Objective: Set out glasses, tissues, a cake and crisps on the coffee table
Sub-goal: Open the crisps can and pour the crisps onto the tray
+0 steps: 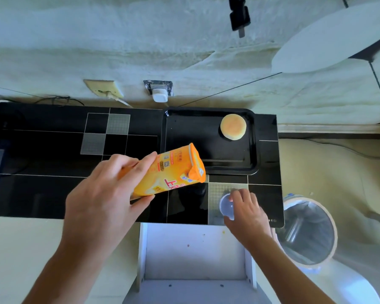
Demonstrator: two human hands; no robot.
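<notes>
The left hand [103, 194] grips the lower end of an orange crisp carton [169, 172], thumb under it and fingers curled over the top, holding it tilted above the bench [53, 194] with its folded end toward the tray [208, 148]. That end hangs over the tray's near-left corner; I cannot tell whether it touches the rim. The right hand [246, 207] rests fingers-down on a clear lid [226, 206] that lies on a grey tile at the bench's near-right corner, close to the near edge; the fingers curve over the lid, and whether they pinch it or only press on it cannot be told. The tray sits at the bench's far-right end, its far rim almost at the bench's back edge and its right rim a little in from the bench's right edge. A round cake [233, 126] lies in the tray's far-right corner, near both rims, with bare tray floor to its left and in front. Left of the tray the black bench runs open to the left end, where dark items sit at the picture's border. A white drawer [195, 251] stands pulled out below the near edge, between the two forearms. A lined bin [309, 231] stands on the floor just off the bench's near-right corner.
</notes>
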